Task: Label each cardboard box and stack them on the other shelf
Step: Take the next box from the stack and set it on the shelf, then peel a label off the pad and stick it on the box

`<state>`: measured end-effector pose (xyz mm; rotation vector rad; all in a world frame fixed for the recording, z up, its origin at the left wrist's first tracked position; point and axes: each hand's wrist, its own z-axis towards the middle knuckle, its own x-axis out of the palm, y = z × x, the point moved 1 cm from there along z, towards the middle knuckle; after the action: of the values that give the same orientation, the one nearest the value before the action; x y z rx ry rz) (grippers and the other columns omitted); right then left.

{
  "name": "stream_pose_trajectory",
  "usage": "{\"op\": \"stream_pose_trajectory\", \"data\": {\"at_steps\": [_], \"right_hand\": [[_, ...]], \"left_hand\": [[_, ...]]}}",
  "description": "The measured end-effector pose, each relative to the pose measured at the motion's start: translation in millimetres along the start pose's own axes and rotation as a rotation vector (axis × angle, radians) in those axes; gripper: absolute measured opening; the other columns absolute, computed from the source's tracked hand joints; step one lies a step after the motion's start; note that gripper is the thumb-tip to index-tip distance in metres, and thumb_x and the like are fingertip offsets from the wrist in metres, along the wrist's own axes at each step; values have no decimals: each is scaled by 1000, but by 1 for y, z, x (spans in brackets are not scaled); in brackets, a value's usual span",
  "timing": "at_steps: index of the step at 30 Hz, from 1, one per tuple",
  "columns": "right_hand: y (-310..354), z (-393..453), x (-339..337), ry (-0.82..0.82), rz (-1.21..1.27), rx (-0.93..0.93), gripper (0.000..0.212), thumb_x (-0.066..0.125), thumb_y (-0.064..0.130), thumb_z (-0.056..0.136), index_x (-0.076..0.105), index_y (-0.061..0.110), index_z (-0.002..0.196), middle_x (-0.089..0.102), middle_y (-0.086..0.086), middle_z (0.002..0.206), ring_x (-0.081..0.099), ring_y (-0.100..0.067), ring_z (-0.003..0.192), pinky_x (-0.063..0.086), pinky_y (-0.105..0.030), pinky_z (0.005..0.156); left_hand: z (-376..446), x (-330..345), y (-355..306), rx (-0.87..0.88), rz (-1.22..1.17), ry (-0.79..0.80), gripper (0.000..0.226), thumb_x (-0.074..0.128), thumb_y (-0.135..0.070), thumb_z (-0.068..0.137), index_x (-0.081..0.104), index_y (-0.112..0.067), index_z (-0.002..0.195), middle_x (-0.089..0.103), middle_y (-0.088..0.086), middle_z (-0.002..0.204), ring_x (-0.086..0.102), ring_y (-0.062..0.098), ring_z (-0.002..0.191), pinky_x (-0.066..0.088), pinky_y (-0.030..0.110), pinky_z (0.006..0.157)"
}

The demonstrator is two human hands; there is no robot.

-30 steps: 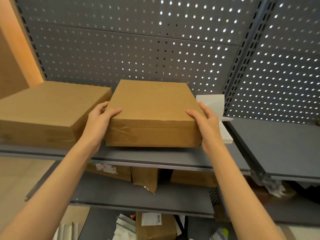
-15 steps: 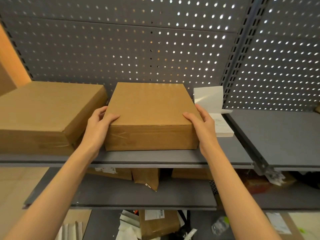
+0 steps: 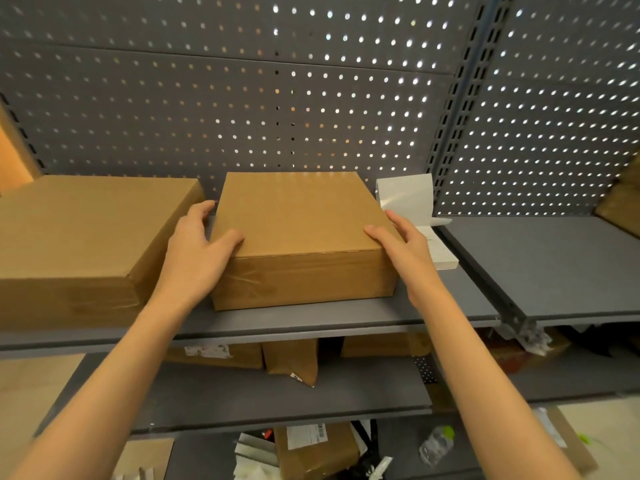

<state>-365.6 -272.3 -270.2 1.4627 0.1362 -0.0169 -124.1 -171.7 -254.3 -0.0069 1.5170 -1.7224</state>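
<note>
A plain brown cardboard box (image 3: 298,223) sits on the grey upper shelf (image 3: 311,315) in the middle. My left hand (image 3: 197,254) grips its left front corner, thumb on the top face. My right hand (image 3: 405,251) holds its right side, thumb lying on the top edge. No label shows on the box's visible faces. A stack of white labels (image 3: 415,209) lies on the shelf just right of the box, its top sheet curling upward. A larger cardboard box (image 3: 79,233) sits to the left on the same shelf.
A second grey shelf (image 3: 547,268) adjoins on the right, with a cardboard edge (image 3: 623,199) at its far right. Perforated grey back panels (image 3: 242,98) rise behind. Lower shelves hold more boxes (image 3: 291,358), packages and loose papers (image 3: 304,452).
The box now sits slightly further back on the shelf and lower in view as my head has tilted. Both hands stay on its sides.
</note>
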Motion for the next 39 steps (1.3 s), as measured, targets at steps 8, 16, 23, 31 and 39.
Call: {"op": "stream_pose_trajectory", "data": {"at_steps": [8, 16, 23, 31, 39], "right_hand": [[6, -6, -23, -158, -240, -143, 46, 58, 25, 92, 48, 17, 136, 50, -1, 137, 47, -15, 126, 39, -27, 100], [6, 2, -55, -181, -402, -190, 36, 55, 20, 92, 56, 16, 128, 59, -1, 129, 53, -15, 119, 42, -28, 96], [-3, 35, -94, -81, -486, -213, 35, 54, 17, 93, 57, 12, 127, 60, -1, 128, 54, -14, 119, 38, -19, 91], [-20, 83, -121, 220, -677, -302, 35, 56, 20, 92, 57, 15, 126, 60, -2, 127, 53, -14, 119, 39, -23, 97], [-30, 110, -121, 368, -751, -364, 39, 56, 25, 93, 52, 15, 130, 55, -3, 131, 49, -18, 122, 40, -34, 102]], "left_hand": [[-1, 13, -47, 410, 370, 8, 40, 53, -29, 91, 52, -18, 130, 51, 8, 134, 45, 28, 123, 34, 42, 101], [-7, 55, -87, 571, 492, 27, 34, 48, -32, 93, 57, -17, 123, 59, 3, 127, 50, 25, 118, 37, 37, 93], [-2, 103, -114, 552, 548, 20, 32, 49, -31, 92, 60, -18, 119, 62, 4, 121, 53, 27, 111, 38, 36, 86], [5, 162, -149, 494, 602, 8, 30, 49, -31, 92, 60, -16, 115, 63, 5, 112, 54, 28, 104, 35, 32, 73], [2, 215, -165, 305, 532, 135, 39, 43, -22, 96, 43, -8, 133, 49, 14, 125, 48, 30, 112, 37, 33, 81]]}}
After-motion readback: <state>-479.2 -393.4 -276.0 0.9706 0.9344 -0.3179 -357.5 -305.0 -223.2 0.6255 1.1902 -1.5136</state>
